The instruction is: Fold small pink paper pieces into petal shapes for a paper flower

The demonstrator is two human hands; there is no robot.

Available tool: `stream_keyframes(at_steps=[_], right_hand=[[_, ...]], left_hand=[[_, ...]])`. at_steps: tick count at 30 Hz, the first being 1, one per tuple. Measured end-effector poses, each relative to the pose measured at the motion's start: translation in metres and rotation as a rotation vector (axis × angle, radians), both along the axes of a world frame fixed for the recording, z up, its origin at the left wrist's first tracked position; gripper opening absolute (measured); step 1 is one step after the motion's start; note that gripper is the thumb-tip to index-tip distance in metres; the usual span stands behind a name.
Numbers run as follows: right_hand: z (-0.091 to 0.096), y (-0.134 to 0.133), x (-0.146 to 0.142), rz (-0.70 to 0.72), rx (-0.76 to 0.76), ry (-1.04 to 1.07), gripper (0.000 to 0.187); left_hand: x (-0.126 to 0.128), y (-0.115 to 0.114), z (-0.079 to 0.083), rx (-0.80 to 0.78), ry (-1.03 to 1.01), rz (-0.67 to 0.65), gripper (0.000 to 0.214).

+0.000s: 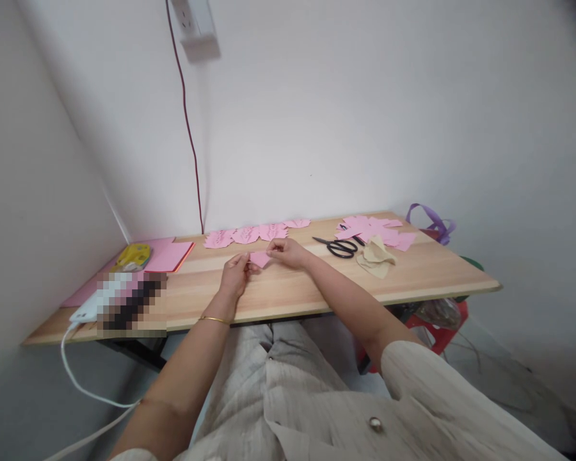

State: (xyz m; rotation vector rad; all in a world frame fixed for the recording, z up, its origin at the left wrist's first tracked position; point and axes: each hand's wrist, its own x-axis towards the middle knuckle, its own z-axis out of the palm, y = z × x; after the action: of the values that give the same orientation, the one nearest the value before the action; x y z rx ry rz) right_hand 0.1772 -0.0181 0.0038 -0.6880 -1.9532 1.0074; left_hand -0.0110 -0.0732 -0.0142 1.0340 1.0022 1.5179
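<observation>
Between my hands, just above the wooden table (288, 291), is a small piece of pink paper (259, 258). My left hand (237, 272) pinches its left side, and my right hand (288, 252) has the upper right edge between thumb and fingers. Behind them, along the wall, lies a row of pink paper cutouts (246, 235) with jagged edges and dark markings. A pair of black-handled scissors (342, 248) rests to the right of my right hand, its blades pointing left.
Pink paper scraps (372, 229) and a crumpled beige cloth or paper (377, 257) lie right of the scissors. At left are pink sheets (168, 255), a yellow item (132, 256) and a white device (93, 307) with a cable. Purple ribbon (432, 221) hangs beyond the right edge.
</observation>
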Motion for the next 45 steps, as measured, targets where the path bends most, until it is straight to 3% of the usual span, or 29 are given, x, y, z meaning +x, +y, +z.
stream_keyframes(at_steps=[5, 10, 15, 20, 24, 30, 36, 42, 45], right_hand=[[0.000, -0.001, -0.001, -0.044, -0.089, 0.069, 0.025], [-0.003, -0.002, -0.006, -0.102, -0.203, 0.175, 0.030], [-0.005, -0.005, -0.008, 0.004, -0.272, 0.107, 0.032], [-0.009, -0.007, -0.012, 0.116, -0.222, 0.011, 0.032], [-0.010, -0.007, -0.015, 0.037, -0.062, -0.011, 0.031], [-0.004, -0.009, -0.014, -0.042, 0.100, -0.078, 0.042], [-0.001, -0.010, -0.011, -0.048, -0.026, -0.062, 0.044], [-0.010, -0.008, -0.014, 0.074, -0.037, -0.042, 0.033], [-0.008, -0.009, -0.015, 0.023, -0.086, 0.043, 0.032]], left_hand=[[0.000, -0.002, 0.002, 0.011, 0.005, -0.013, 0.030], [0.003, -0.003, -0.002, 0.006, 0.168, -0.120, 0.029], [0.001, 0.000, -0.005, -0.011, 0.124, -0.020, 0.028], [0.000, 0.000, -0.005, -0.011, 0.130, -0.005, 0.030], [0.003, -0.003, -0.004, 0.027, 0.239, -0.075, 0.030], [0.003, -0.005, -0.003, 0.037, 0.328, -0.054, 0.029], [0.003, -0.003, -0.005, 0.030, 0.296, -0.054, 0.031], [0.002, -0.003, -0.007, 0.028, 0.354, -0.073, 0.032], [0.001, -0.002, -0.008, 0.040, 0.399, -0.087, 0.030]])
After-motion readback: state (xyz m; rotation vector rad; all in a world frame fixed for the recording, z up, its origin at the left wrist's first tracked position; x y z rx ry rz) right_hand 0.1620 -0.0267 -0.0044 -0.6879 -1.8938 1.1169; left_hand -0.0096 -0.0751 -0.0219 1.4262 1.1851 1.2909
